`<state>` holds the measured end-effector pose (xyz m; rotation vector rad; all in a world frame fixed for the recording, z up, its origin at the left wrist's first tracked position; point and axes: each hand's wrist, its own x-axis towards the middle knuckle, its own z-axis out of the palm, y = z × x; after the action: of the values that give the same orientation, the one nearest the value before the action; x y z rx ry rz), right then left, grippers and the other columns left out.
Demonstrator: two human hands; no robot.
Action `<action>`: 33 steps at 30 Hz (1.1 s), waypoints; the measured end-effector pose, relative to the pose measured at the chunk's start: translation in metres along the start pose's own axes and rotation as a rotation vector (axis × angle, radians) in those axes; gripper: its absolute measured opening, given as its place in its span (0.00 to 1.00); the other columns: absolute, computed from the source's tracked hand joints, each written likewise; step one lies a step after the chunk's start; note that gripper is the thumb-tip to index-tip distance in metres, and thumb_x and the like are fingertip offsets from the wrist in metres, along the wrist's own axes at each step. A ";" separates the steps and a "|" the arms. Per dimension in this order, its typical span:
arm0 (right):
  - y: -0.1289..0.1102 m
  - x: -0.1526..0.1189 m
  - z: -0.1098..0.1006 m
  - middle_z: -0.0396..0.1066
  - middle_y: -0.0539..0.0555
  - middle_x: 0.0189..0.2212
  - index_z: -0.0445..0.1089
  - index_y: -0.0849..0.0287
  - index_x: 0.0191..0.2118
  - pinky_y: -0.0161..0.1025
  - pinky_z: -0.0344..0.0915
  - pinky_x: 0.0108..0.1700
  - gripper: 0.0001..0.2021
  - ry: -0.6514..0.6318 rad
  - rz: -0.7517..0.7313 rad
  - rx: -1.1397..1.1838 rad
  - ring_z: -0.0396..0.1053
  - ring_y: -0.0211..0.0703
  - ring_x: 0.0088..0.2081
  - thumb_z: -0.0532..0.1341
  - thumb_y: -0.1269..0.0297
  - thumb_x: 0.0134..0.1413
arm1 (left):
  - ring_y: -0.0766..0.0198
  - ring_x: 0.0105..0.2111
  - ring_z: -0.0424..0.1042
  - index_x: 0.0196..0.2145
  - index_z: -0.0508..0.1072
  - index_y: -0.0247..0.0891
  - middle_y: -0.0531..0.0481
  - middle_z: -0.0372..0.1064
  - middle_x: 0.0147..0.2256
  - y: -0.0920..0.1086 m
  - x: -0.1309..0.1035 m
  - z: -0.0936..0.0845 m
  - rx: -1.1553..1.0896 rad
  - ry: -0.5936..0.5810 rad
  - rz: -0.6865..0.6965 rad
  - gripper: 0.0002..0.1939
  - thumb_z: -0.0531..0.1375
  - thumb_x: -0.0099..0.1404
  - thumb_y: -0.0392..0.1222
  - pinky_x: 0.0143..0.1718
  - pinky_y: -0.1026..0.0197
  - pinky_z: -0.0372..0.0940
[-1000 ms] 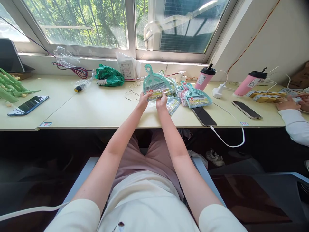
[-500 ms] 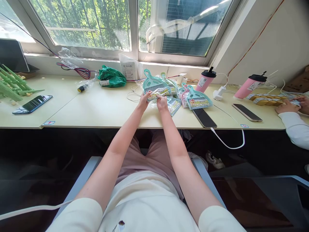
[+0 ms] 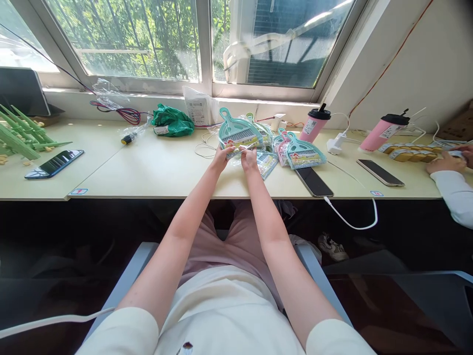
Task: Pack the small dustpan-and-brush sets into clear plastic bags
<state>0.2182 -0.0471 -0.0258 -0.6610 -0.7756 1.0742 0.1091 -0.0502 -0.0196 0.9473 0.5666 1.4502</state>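
Note:
A teal mini dustpan and brush set (image 3: 239,131) in clear plastic wrap stands tilted up, its handle toward the window and a printed label along its lower edge. My left hand (image 3: 222,157) is closed on the lower left corner of the wrapped set. My right hand (image 3: 249,157) pinches the wrap at the lower edge, thumb toward the left. Behind and beneath lie more packaged sets, one with its label (image 3: 266,163) showing on the table. To the right sit another teal dustpan set (image 3: 303,152) and a pink one (image 3: 283,148), partly hidden.
A black phone (image 3: 314,181) with a white cable lies under the right-hand sets. Two pink cups (image 3: 313,125), a charger plug (image 3: 335,144) and a second phone (image 3: 380,172) are farther right, near a co-worker's hands (image 3: 447,161). A green bag (image 3: 172,121) and a screwdriver (image 3: 127,138) lie left.
The wrap at the lower edge of the held set lies flatter, and more of the printed label shows. My hands stay nearly in place. The view has shifted slightly.

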 end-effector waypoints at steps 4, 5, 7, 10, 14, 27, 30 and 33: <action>0.001 0.002 -0.002 0.78 0.51 0.45 0.69 0.52 0.51 0.42 0.71 0.61 0.19 0.014 -0.053 -0.003 0.76 0.41 0.48 0.62 0.72 0.53 | 0.55 0.48 0.80 0.46 0.75 0.38 0.46 0.80 0.44 0.003 -0.004 -0.002 0.034 -0.076 -0.073 0.22 0.72 0.53 0.34 0.54 0.53 0.72; 0.001 0.003 -0.003 0.78 0.51 0.46 0.68 0.52 0.52 0.42 0.71 0.61 0.20 0.017 -0.057 -0.006 0.76 0.41 0.49 0.62 0.73 0.52 | 0.54 0.50 0.79 0.46 0.75 0.38 0.45 0.80 0.45 0.004 -0.005 -0.002 0.036 -0.090 -0.088 0.21 0.73 0.55 0.37 0.54 0.53 0.73; 0.000 0.004 -0.004 0.78 0.51 0.48 0.68 0.52 0.53 0.42 0.71 0.62 0.23 0.028 -0.056 -0.012 0.76 0.40 0.49 0.61 0.75 0.50 | 0.51 0.52 0.79 0.45 0.76 0.39 0.44 0.79 0.47 0.006 -0.004 -0.003 0.018 -0.098 -0.107 0.18 0.72 0.59 0.46 0.53 0.52 0.74; -0.001 0.003 -0.003 0.77 0.49 0.48 0.67 0.50 0.56 0.43 0.71 0.62 0.28 0.019 -0.055 -0.006 0.76 0.39 0.51 0.61 0.76 0.49 | 0.51 0.48 0.80 0.41 0.76 0.39 0.46 0.80 0.42 0.008 0.000 -0.005 -0.009 -0.057 -0.113 0.18 0.70 0.62 0.54 0.51 0.52 0.75; -0.002 0.000 -0.001 0.78 0.47 0.49 0.69 0.48 0.55 0.44 0.73 0.61 0.28 -0.030 -0.035 0.009 0.76 0.40 0.52 0.61 0.77 0.48 | 0.60 0.39 0.80 0.34 0.75 0.37 0.51 0.77 0.33 0.008 0.001 -0.007 0.008 -0.009 -0.046 0.13 0.73 0.55 0.41 0.50 0.58 0.73; -0.001 0.003 -0.005 0.79 0.47 0.42 0.70 0.53 0.49 0.39 0.74 0.56 0.21 0.128 0.063 0.045 0.78 0.39 0.46 0.57 0.79 0.50 | 0.61 0.37 0.76 0.33 0.70 0.39 0.54 0.71 0.30 0.006 -0.006 -0.001 0.147 0.106 -0.048 0.16 0.69 0.48 0.29 0.44 0.59 0.71; -0.001 0.002 -0.005 0.78 0.48 0.42 0.71 0.55 0.46 0.38 0.73 0.56 0.18 0.119 0.063 0.022 0.77 0.39 0.49 0.58 0.78 0.51 | 0.60 0.38 0.76 0.33 0.70 0.39 0.54 0.71 0.30 0.005 -0.005 -0.002 0.157 0.085 -0.046 0.16 0.69 0.48 0.30 0.44 0.59 0.71; -0.002 0.001 -0.004 0.78 0.49 0.43 0.71 0.56 0.46 0.38 0.73 0.56 0.17 0.130 0.070 0.024 0.77 0.39 0.48 0.58 0.78 0.52 | 0.59 0.39 0.76 0.35 0.70 0.39 0.53 0.72 0.31 0.004 -0.004 -0.004 0.159 0.068 -0.041 0.17 0.70 0.47 0.31 0.44 0.59 0.71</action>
<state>0.2230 -0.0472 -0.0265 -0.7342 -0.6306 1.0911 0.1038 -0.0536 -0.0194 1.0074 0.7564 1.4199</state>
